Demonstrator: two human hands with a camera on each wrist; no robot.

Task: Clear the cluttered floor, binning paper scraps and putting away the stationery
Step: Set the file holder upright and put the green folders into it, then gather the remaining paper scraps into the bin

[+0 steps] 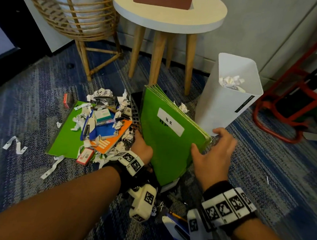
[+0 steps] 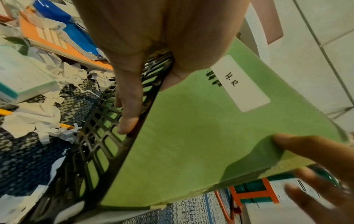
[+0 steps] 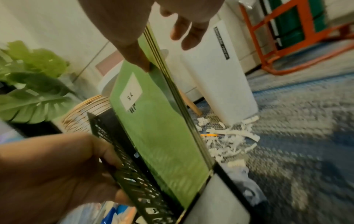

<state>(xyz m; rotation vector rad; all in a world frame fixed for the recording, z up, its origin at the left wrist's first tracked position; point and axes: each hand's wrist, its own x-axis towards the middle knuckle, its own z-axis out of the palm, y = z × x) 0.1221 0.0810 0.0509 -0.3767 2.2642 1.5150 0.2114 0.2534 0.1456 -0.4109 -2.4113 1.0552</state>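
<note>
A stack of green folders (image 1: 169,139) labelled "H.R" stands tilted in a black mesh file holder (image 1: 135,114) on the carpet. My left hand (image 1: 140,141) grips the holder's mesh side wall (image 2: 99,136), fingers outside and thumb against the front folder. My right hand (image 1: 206,142) is at the folders' upper right corner. Its thumb (image 3: 140,60) touches the front cover and its spread fingers (image 3: 188,36) hover behind the edge, apart from it. A white bin (image 1: 228,98) with crumpled paper inside stands just behind.
Left of the holder lies a heap of paper scraps, a green folder (image 1: 64,137), an orange notebook (image 1: 109,143), a blue notebook and pens. Paper strips (image 1: 16,145) lie further left. A round stool (image 1: 168,17), a rattan stand (image 1: 72,20) and a red frame (image 1: 281,117) stand behind.
</note>
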